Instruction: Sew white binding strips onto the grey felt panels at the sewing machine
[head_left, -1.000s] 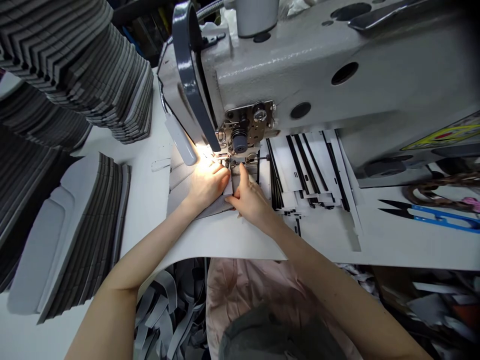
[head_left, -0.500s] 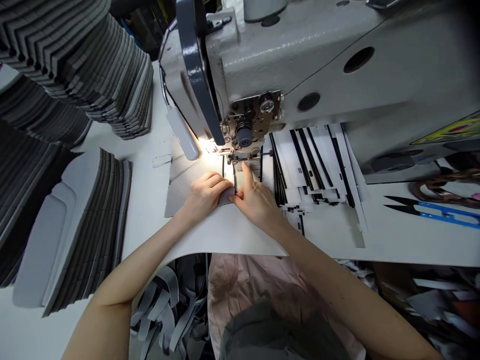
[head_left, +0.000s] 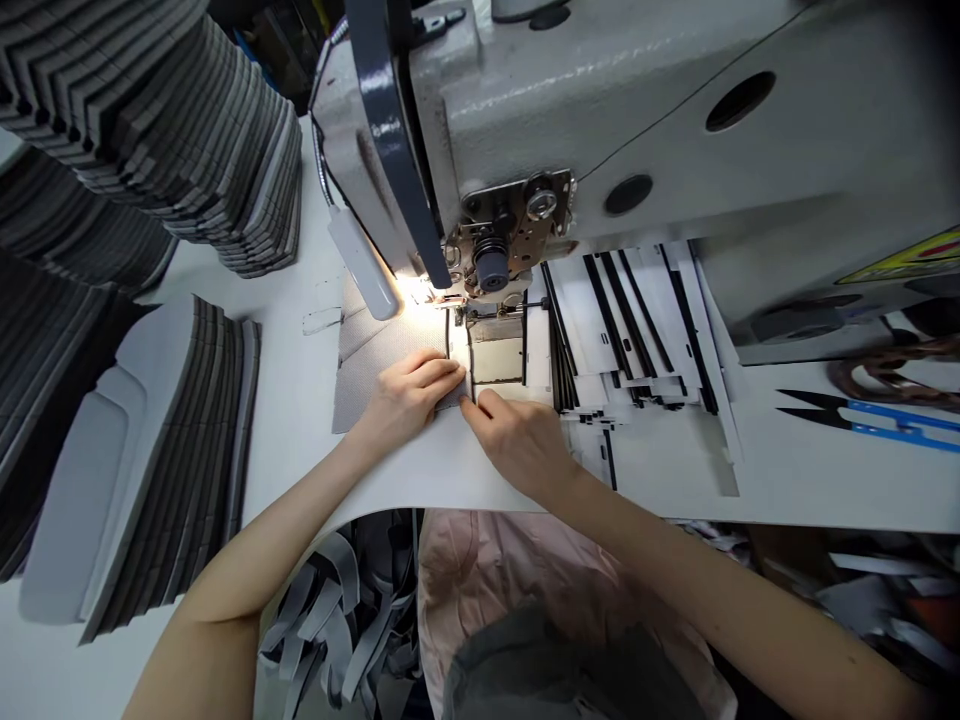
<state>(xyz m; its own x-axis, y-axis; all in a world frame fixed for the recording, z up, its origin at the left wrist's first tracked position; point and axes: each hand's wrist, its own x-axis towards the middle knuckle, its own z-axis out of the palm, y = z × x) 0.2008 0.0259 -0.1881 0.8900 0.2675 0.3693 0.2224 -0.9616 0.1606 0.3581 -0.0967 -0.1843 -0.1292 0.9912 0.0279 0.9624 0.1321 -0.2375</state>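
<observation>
Fabric panel [head_left: 360, 370], flat, grey and textured, lies under the pale-grey metal sewing machine [head_left: 622, 120]; this side of the machine, the left hand [head_left: 409, 395] presses it, and the right hand [head_left: 517, 440] has just curled in its forefinger, apparently steadying the edge, either pinch unclear

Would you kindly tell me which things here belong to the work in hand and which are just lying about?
In the work:
- gray fabric
- left hand, resting on it
- right hand, by its near edge
- sewing machine
- lit lamp

Apparently just lying about, untouched:
- blue-handled snips
- loose gray strips below the tabletop
</observation>
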